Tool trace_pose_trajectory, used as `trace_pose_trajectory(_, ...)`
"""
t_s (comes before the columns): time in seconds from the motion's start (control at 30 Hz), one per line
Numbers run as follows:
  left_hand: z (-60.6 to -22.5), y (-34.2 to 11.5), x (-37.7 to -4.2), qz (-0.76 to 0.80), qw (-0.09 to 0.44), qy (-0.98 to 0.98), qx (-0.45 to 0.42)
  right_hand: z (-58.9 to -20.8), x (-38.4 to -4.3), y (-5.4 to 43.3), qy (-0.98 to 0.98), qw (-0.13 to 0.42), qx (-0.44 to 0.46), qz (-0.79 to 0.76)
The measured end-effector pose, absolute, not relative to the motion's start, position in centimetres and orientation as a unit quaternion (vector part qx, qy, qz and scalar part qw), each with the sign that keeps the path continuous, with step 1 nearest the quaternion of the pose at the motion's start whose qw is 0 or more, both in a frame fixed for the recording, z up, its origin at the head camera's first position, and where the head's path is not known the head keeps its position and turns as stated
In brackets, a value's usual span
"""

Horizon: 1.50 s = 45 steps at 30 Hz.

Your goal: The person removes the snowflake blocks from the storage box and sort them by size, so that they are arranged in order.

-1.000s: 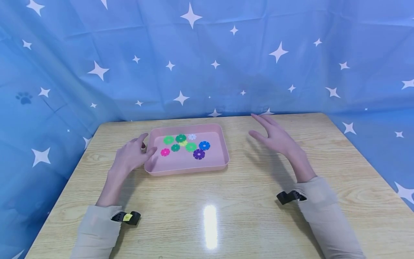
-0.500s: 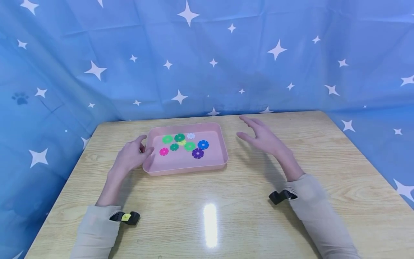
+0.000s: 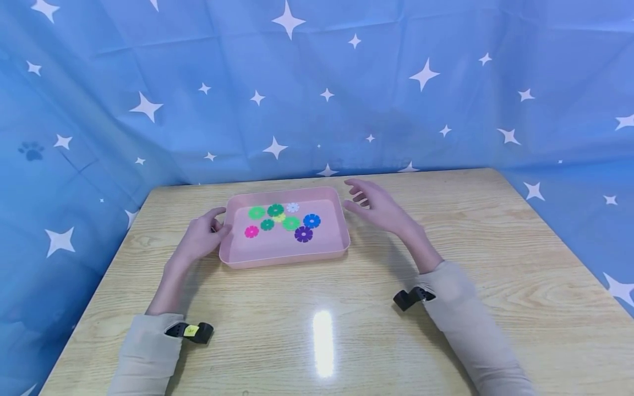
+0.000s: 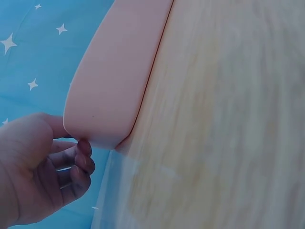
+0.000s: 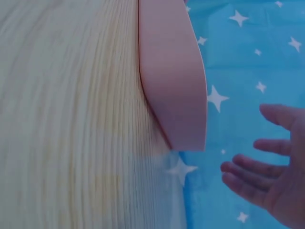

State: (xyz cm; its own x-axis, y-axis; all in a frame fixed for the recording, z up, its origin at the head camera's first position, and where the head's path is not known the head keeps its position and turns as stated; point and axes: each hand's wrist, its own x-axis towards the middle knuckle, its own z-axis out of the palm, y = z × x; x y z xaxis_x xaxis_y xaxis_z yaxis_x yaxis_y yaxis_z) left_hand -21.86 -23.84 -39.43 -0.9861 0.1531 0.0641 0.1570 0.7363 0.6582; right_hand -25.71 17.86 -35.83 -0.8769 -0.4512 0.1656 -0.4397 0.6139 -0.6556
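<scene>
A shallow pink tray (image 3: 286, 260) rests on the table in the head view. Inside it lie several flat notched plastic discs, among them a purple disc (image 3: 304, 240), a blue disc (image 3: 312, 226), a pink disc (image 3: 251, 237) and a white disc (image 3: 293, 212). My left hand (image 3: 199, 237) grips the tray's left side; in the left wrist view the thumb goes over the rim while curled fingers (image 4: 78, 179) lie against the outer wall. Beside the tray's right end is my right hand (image 3: 380, 209), held with loosely bent fingers. The right wrist view shows a gap between that hand and the pink wall (image 5: 176, 95).
The tray sits toward the far left of a light wood table (image 3: 277, 308). Behind the table's far edge hangs a blue curtain (image 3: 317, 66) with white stars. A black wrist strap with a small camera (image 3: 413, 297) is on each sleeve.
My right hand has moved left, from well off the tray to close beside its right end. The left hand has drawn in slightly at the left rim. The discs lie as before.
</scene>
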Motion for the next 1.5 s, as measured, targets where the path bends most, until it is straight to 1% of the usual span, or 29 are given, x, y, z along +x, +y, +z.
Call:
trace_pose_trajectory(0.43, -40.3, -24.5, -22.1, -0.461, -0.034, -0.885, -0.06, -37.0, -26.2, 14.2, 0.872, 0.037, -0.264, -0.411)
trace_pose_trajectory(0.73, -40.5, -24.6, -22.4, -0.515, -0.061, -0.855, -0.034, -37.6, -26.2, 11.8, 0.871, 0.051, -0.29, -0.393)
trace_pose_trajectory(1.03, -40.5, -24.5, -22.4, -0.538, -0.065, -0.841, -0.02, -38.4, -26.7, 9.9, 0.891, 0.107, -0.263, -0.355)
trace_pose_trajectory(1.23, -40.6, -24.5, -22.4, -0.552, -0.068, -0.831, -0.018, -38.5, -26.7, 9.0, 0.913, 0.098, -0.244, -0.313)
trace_pose_trajectory(1.5, -40.8, -24.6, -22.3, -0.552, -0.059, -0.831, -0.014, -38.7, -26.3, 8.3, 0.929, 0.126, -0.209, -0.277)
